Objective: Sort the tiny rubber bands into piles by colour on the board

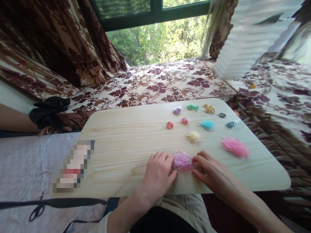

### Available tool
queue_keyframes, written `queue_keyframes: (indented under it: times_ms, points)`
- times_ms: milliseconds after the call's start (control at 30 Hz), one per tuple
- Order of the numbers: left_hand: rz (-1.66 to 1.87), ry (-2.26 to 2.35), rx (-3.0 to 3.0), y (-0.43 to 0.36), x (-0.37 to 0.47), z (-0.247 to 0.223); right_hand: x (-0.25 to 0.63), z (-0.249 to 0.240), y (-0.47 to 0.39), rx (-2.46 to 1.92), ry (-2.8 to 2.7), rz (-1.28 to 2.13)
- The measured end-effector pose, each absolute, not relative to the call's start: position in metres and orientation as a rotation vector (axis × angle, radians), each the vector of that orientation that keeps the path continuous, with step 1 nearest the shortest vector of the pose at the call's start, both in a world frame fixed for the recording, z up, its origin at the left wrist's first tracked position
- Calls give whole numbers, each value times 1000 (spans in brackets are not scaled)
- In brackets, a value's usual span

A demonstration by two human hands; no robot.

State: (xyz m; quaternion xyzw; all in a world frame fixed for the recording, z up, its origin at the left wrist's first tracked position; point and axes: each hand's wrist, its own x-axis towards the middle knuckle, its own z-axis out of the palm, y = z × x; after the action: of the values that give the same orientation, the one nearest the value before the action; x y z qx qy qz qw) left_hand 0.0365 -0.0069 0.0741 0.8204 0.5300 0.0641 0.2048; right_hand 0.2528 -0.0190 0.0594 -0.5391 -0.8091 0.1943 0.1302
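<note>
A bundle of thin lilac-pink strands point(182, 161) lies near the front edge of the light wooden board point(116, 152). My left hand point(159, 170) has its fingers curled against the bundle's left end, thumb toward me. At the right end, the thumb and fingers of my right hand point(206, 166) close on the strands. Close by are a cream tuft point(193, 137), a turquoise tuft point(207, 125) and a larger pink bundle point(235, 147). What exactly the strands are made of is too blurred to tell.
Small coiled bands lie toward the board's back right: purple point(177, 111), green point(193, 107), yellow point(209, 108), red point(170, 125) and blue point(231, 124). A blurred-out flat object point(75, 165) rests at the left edge. Scissors point(37, 213) lie lower left, beyond the board.
</note>
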Motion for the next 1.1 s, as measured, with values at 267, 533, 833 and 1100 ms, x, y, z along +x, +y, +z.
queue_keyframes:
  times_ms: [267,533,833,1100]
  points:
    - [168,1514,2258,-5,31,77,260,59,-10,-1655,-2334,530]
    - [172,1481,2267,2,36,79,251,66,-1,-1633,-2354,592]
    - [198,1439,2287,11,45,86,246,65,12,-1597,-2387,553]
    - [167,1392,2353,14,54,83,238,70,19,-1552,-2423,652]
